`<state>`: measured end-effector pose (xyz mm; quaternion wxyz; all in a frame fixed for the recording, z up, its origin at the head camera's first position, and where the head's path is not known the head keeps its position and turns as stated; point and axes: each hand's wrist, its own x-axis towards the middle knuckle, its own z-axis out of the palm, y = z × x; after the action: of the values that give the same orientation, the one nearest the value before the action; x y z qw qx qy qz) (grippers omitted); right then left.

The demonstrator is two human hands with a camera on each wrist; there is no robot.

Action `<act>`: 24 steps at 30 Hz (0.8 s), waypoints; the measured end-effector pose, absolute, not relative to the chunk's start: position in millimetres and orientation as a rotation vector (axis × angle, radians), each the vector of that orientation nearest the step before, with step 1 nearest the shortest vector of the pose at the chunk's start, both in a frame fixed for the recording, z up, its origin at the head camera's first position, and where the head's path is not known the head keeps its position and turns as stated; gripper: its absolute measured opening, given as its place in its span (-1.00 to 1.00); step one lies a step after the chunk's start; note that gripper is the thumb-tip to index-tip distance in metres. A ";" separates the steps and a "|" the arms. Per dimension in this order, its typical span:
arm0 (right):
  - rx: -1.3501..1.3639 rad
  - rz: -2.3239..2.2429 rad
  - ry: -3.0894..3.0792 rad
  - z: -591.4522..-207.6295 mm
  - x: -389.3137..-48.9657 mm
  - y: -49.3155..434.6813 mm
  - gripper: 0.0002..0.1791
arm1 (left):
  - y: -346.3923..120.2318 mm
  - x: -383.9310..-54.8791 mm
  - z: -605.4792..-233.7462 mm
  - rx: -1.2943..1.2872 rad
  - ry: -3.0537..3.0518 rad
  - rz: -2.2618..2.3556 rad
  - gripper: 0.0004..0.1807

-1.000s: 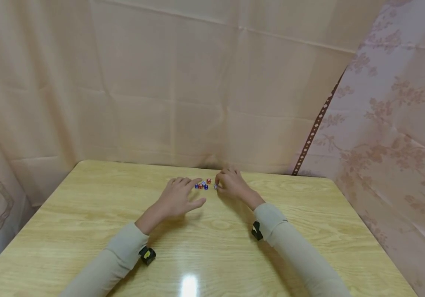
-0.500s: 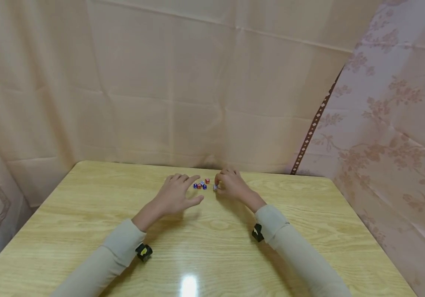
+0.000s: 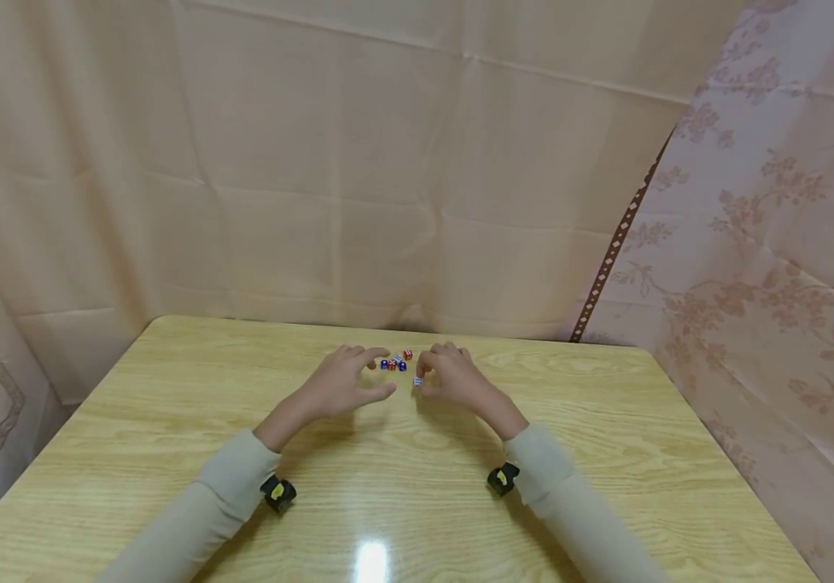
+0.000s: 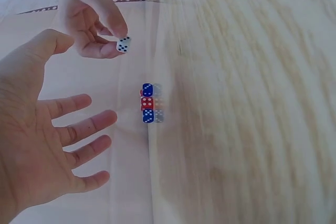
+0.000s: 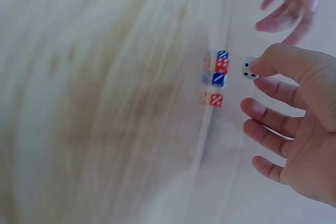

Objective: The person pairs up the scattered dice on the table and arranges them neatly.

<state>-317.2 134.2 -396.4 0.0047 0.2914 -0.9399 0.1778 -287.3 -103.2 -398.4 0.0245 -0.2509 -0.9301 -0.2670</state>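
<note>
My right hand (image 3: 453, 376) pinches a white die (image 4: 124, 44) with black pips between thumb and index finger, held up off the table. To the left, my left hand (image 3: 340, 385) is spread with thumb and fingers apart, holding nothing. Between the hands lies a small group of dice on the tabletop: a blue die (image 4: 148, 116), a red die (image 4: 147, 103) and another blue die (image 4: 147, 89) side by side in a row. Behind them in the head view are a white die (image 3: 398, 359) and, slightly apart, a second red die (image 5: 216, 100).
The glossy wood-grain table (image 3: 417, 486) reflects the dice and a bright light. Its far edge runs close behind the dice, against a beige curtain (image 3: 329, 178). A floral curtain (image 3: 774, 283) hangs at the right. Each wrist wears a black strapped device (image 3: 278, 492).
My right hand has drawn the white die toward me and a little left, away from the dice group. My left hand stays nearly in place, its fingers shifted slightly.
</note>
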 end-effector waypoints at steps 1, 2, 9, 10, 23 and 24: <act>0.917 0.562 -2.943 -396.9 -315.5 133.7 -0.87 | -103.6 -287.6 -399.2 -0.780 -2.881 -0.846 -0.29; 0.919 0.572 -2.944 -397.4 -314.0 133.0 -0.86 | -103.9 -288.2 -400.2 -0.779 -2.885 -0.872 -0.30; 0.983 0.632 -2.953 -399.7 -303.2 125.5 -0.85 | -104.2 -291.3 -406.5 -0.784 -2.902 -1.007 -0.31; 0.997 0.642 -2.954 -400.0 -301.9 124.5 -0.85 | -104.3 -291.8 -407.6 -0.787 -2.899 -1.024 -0.31; 1.080 0.703 -2.991 -404.9 -293.7 116.7 -0.86 | -104.3 -294.8 -415.6 -0.882 -2.843 -1.108 -0.70; 1.088 0.707 -2.993 -405.1 -293.6 116.5 -0.86 | -104.1 -295.0 -415.8 -0.886 -2.841 -1.112 -0.72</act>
<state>-293.6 116.5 -405.1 -0.0602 0.3329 -0.9159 0.2162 -295.0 -104.1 -415.8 -0.0175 -0.2788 -0.8941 -0.3500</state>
